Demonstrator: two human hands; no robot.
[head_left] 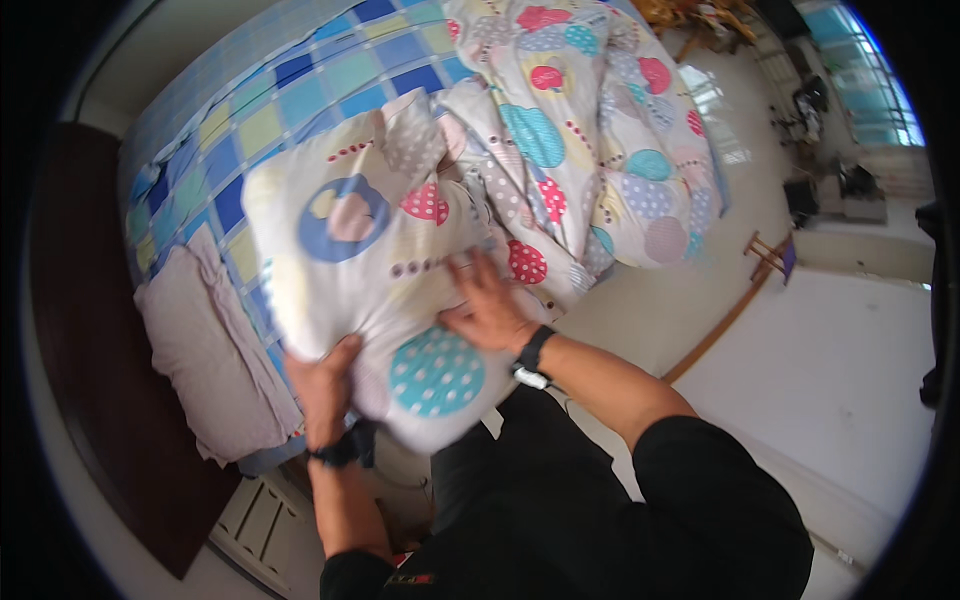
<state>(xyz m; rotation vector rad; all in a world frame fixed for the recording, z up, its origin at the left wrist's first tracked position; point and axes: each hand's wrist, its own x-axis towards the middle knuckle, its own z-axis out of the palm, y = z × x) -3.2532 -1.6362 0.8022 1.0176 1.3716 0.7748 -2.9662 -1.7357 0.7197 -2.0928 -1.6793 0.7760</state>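
Note:
A plump white pillow [350,285] with blue, red and teal printed patches is in front of me, over the near edge of the bed. My left hand [322,385] grips its lower left edge, thumb on top and the other fingers hidden underneath. On the pillow's upper side lies my right hand [488,308], its fingers spread and slightly blurred. Beyond and to the right, a crumpled quilt [565,150] in a matching print touches the pillow.
A blue and yellow checked sheet [330,75] covers the bed. At left, a pale pinkish pillow [205,350] lies beside the dark headboard [90,340]. A white surface [810,370] with a wooden edge stands at right, near a small wooden stool [772,258].

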